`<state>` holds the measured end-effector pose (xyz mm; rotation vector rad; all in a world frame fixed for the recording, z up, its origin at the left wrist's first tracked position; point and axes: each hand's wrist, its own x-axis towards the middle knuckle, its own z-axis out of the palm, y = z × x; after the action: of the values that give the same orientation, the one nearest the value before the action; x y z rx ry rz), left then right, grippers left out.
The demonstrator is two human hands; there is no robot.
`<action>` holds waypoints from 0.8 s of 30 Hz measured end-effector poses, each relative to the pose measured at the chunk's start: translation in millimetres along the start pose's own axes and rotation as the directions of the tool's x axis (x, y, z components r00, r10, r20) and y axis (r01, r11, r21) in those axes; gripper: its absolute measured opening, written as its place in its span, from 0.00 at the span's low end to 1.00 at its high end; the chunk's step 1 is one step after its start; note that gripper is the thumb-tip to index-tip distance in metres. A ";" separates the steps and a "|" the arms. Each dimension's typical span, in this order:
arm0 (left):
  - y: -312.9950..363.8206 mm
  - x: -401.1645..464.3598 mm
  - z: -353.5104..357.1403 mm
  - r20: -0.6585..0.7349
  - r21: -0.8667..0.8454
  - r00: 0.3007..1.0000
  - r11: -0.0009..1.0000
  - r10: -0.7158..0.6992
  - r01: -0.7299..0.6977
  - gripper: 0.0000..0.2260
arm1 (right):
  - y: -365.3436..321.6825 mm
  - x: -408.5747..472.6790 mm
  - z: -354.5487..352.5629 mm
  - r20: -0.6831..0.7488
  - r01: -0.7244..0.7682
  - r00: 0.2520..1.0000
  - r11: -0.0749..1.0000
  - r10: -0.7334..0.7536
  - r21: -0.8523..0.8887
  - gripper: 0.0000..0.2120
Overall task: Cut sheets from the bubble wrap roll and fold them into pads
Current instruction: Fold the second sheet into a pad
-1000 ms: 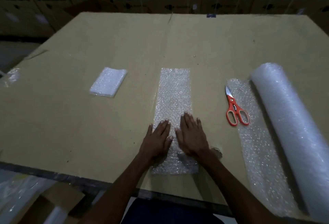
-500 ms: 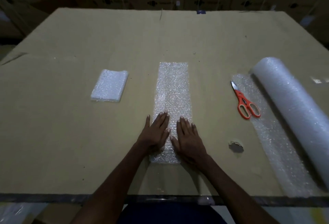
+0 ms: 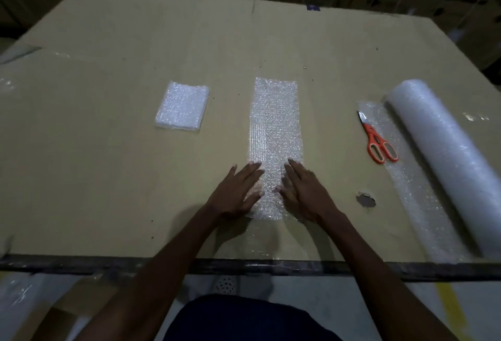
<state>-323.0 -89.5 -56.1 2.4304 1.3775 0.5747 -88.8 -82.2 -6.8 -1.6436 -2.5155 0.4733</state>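
Cardboard-covered table (image 3: 108, 178) carries a long clear bubble wrap strip (image 3: 275, 129) at its middle; the left hand (image 3: 238, 191) and right hand (image 3: 305, 191), fingers straight, press flat on its near end. Orange-handled scissors (image 3: 378, 142) lie beside the white bubble wrap roll (image 3: 450, 161); a folded bubble wrap pad (image 3: 182, 106) lies left.

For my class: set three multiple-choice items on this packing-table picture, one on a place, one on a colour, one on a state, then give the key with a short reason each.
1. Where do the scissors lie?
A) on the unrolled bubble wrap beside the roll
B) on the folded pad
C) under a hand

2. What colour are the scissor handles?
A) blue
B) orange
C) black

3. How are the two hands?
A) gripping scissors
B) lifted clear
C) flat on the strip

Key: A, the orange-handled scissors rest on wrap left of the white bubble wrap roll; B, handles orange; C, left hand and right hand press the long clear bubble wrap strip.
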 end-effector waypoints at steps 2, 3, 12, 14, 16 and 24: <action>2.6 -14.6 -5.2 -0.071 -0.055 0.993 0.994 0.093 -0.097 0.25 | 4.1 -12.0 -4.4 -0.097 0.069 0.993 0.996 -0.064 0.050 0.31; 4.9 -21.8 -5.8 -0.103 -0.061 0.986 0.989 0.129 -0.135 0.25 | 6.9 -18.5 -4.6 -0.149 0.119 0.983 0.992 -0.111 0.050 0.25; 17.4 -44.7 -5.3 -0.072 0.078 0.992 0.992 0.101 -0.095 0.14 | 12.5 -55.6 8.9 -0.132 0.246 0.963 0.966 -0.235 0.075 0.15; 28.4 -46.4 -6.4 -0.085 0.073 0.996 0.997 0.040 -0.034 0.15 | 13.4 -63.1 10.3 -0.124 0.248 0.963 0.967 -0.239 0.065 0.16; 40.8 -49.3 -7.9 -0.086 0.040 0.996 0.999 -0.025 0.028 0.14 | 14.6 -68.6 9.3 -0.135 0.228 0.965 0.973 -0.223 0.022 0.18; 66.8 -48.4 -25.0 -0.279 -0.109 0.951 0.988 -0.134 0.107 0.12 | 32.6 -73.4 -11.7 -0.204 0.196 0.968 0.945 -0.144 0.263 0.13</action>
<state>-307.4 -163.5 -14.8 2.2360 1.5585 0.9668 -27.0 -134.3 0.5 -1.2918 -2.3054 0.5997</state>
